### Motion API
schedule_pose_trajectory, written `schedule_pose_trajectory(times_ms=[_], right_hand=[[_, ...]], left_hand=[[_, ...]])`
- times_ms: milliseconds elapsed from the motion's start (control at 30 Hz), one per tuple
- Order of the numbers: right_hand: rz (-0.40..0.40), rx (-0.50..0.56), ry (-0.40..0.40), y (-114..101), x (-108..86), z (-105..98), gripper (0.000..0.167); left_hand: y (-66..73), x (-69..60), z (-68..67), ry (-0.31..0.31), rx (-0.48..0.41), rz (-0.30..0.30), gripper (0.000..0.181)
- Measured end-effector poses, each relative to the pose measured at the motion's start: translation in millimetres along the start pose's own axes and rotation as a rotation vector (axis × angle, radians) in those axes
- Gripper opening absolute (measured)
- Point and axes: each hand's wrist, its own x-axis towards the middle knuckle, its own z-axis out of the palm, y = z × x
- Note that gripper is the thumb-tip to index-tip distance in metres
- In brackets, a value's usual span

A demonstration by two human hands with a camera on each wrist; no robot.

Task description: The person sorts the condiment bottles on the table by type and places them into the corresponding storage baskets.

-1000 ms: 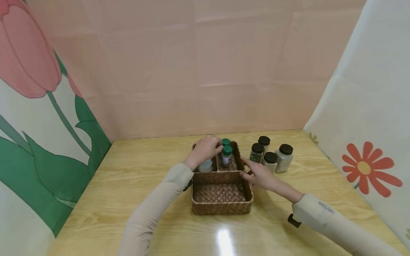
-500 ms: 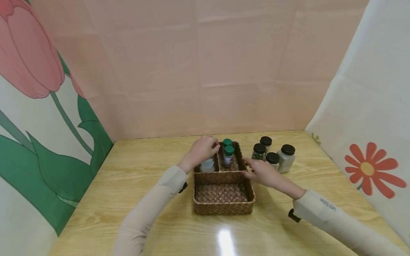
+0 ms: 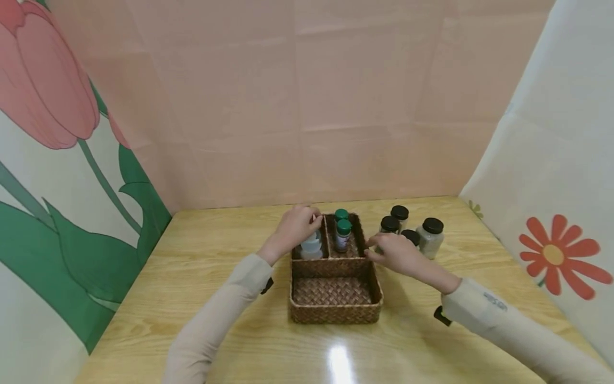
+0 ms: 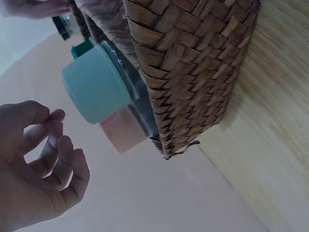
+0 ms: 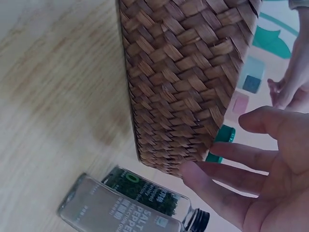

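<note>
When working around the basket [image 3: 336,313], at five o'clock from mid-view, steady it lightly at three with the right hand [image 3: 399,255], loose-fingered and gripping nothing; lift the left hand [image 3: 295,227], half-curled and empty, clear of pale tubs [image 3: 312,247] at ten. Brown, plaited, divided, with green-capped bottles [image 3: 342,238] at twelve.

Screened table [image 3: 177,266]: wood-grained, under the fingers of the left hand [image 3: 293,228] and right hand [image 3: 395,253]; whether in a home, office or studio, we cannot tell.
Pink sheet [image 3: 297,106]: we see it creased, upright behind the fingers.
Tulip sheet [image 3: 53,96]: well left of them.
Red-flower sheet [image 3: 551,160]: well right of them.
Seasoning jars [image 5: 120,205]: near the right fingers; we read "SALT" and "PEPPER", kitchen goods.
</note>
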Motion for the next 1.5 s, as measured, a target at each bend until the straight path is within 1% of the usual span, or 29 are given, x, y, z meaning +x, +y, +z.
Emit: schedule_pose_trajectory(times_ms=[167,400,567,667,800,967,1067,1133,1300,1500], right_hand=[[-0.022,0.012,-0.01,4,1.3,-4,0.013],[-0.032,0.04,-0.027,8,3.0,-6,0.013],[-0.042,0.057,-0.012,10,3.4,-6,0.013],[-0.047,0.056,-0.002,12,2.5,-8,0.012],[-0.059,0.055,0.007,15,1.5,-14,0.012],[-0.098,0.054,0.064,17,4.3,-21,0.01],[-0.117,0.052,0.11,17,5.9,-21,0.008],[-0.126,0.064,0.124,17,6.1,-21,0.009],[-0.123,0.084,0.145,20,3.8,-24,0.013],[-0.101,0.065,0.171,26,3.2,-32,0.014]], left_hand=[[-2.7,-3.4,-2.9,0.006,-0.009,-0.012,0.023],[-8.2,-6.6,-4.5,0.011,-0.022,-0.055,0.027],[-13.4,-10.5,-3.9,0.018,-0.012,-0.076,0.026],[-16.2,-13.5,-3.1,0.042,-0.009,-0.084,0.022],[-19.2,-16.8,-2.6,0.074,-0.021,-0.08,0.023],[-23.3,-20.1,-1.5,0.107,-0.037,-0.103,0.021],[-26.5,-23.7,-0.1,0.131,-0.038,-0.117,0.019],[-29.1,-26.9,1.7,0.142,-0.033,-0.123,0.018],[-34.6,-33.8,6.6,0.155,-0.037,-0.143,0.017],[-39.0,-38.4,10.6,0.173,-0.072,-0.18,0.019]])
